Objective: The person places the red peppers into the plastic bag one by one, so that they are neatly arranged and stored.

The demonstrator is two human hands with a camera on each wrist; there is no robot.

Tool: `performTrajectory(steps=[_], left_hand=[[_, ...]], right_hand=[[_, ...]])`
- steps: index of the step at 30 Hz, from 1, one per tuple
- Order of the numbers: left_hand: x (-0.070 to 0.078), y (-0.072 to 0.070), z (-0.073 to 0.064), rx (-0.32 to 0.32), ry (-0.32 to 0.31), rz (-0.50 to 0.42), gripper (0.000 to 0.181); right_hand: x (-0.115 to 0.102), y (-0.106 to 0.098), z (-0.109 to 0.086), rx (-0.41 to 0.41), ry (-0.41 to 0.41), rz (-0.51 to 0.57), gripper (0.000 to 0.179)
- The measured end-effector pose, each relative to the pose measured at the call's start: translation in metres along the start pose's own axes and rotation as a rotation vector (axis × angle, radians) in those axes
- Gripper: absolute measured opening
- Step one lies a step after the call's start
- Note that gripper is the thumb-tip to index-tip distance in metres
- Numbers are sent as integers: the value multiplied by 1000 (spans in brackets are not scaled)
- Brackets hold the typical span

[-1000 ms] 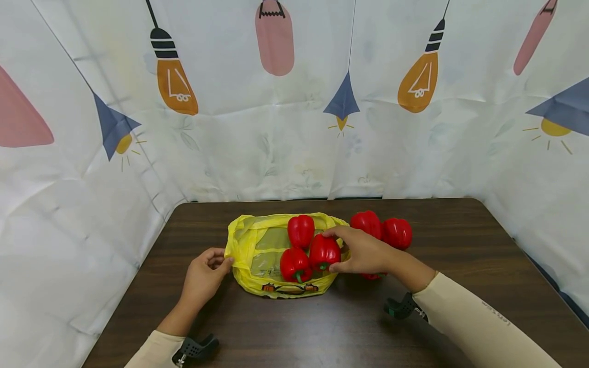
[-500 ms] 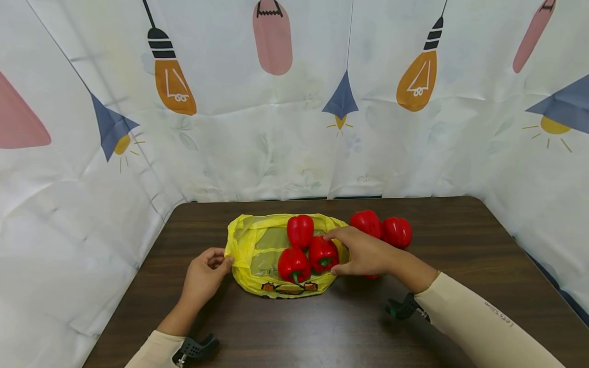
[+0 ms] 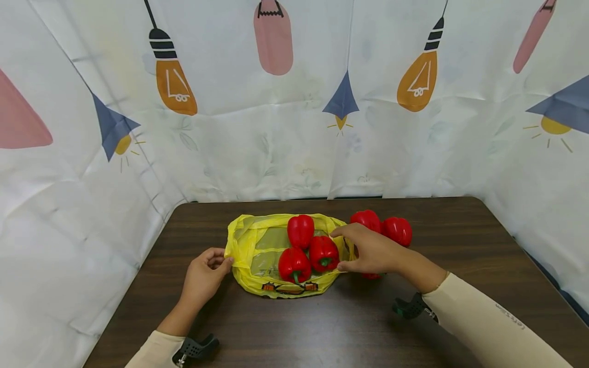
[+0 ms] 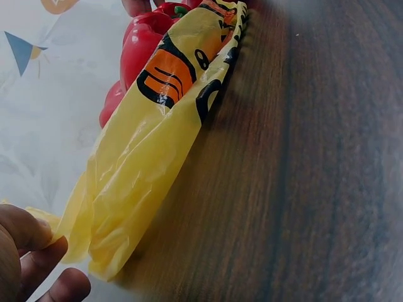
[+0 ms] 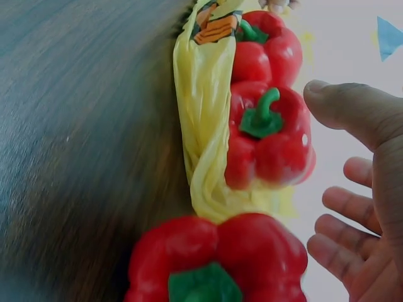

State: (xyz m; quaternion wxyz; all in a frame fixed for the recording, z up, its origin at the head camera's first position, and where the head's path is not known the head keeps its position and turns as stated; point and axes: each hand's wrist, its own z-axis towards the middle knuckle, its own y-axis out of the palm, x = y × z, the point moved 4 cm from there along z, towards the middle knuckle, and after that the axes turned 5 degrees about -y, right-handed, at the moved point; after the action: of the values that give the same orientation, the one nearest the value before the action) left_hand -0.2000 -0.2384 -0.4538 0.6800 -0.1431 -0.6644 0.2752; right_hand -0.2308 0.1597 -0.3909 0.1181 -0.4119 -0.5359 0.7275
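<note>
A yellow plastic bag (image 3: 244,255) lies spread on the table with its mouth facing up. Three red bell peppers sit in its right half: one at the back (image 3: 301,231), one in front (image 3: 294,266) and one at the right (image 3: 324,254). My left hand (image 3: 206,273) pinches the bag's left rim between thumb and finger, as the left wrist view also shows. Over the bag's right edge, my right hand (image 3: 372,250) is spread with nothing in it, just beside the right-hand pepper (image 5: 267,135). In the right wrist view its thumb and fingers are apart.
Outside the bag on the right are more bell peppers: two at the back (image 3: 366,219) (image 3: 398,231), and another pepper (image 5: 217,258) partly hidden under my right hand. The dark wooden table (image 3: 285,332) ends at a printed curtain (image 3: 276,143).
My right hand has let go of the right-hand pepper, which now rests in the bag, and has drawn back slightly to the right. My left hand stays on the rim.
</note>
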Motion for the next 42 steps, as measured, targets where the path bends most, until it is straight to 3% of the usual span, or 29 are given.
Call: performTrajectory(steps=[10,22,42], left_hand=[[1,-1,-2,-9,2,11,26],[1,-1,0,-5,-8,24,27],[4,1,-1,-2,4,30,25]], right_hand=[[16,-12,-17,37,12,-32,74],[38,-31,-37,83,106,1,73],[81,-48,-59,157,149,-58,68]])
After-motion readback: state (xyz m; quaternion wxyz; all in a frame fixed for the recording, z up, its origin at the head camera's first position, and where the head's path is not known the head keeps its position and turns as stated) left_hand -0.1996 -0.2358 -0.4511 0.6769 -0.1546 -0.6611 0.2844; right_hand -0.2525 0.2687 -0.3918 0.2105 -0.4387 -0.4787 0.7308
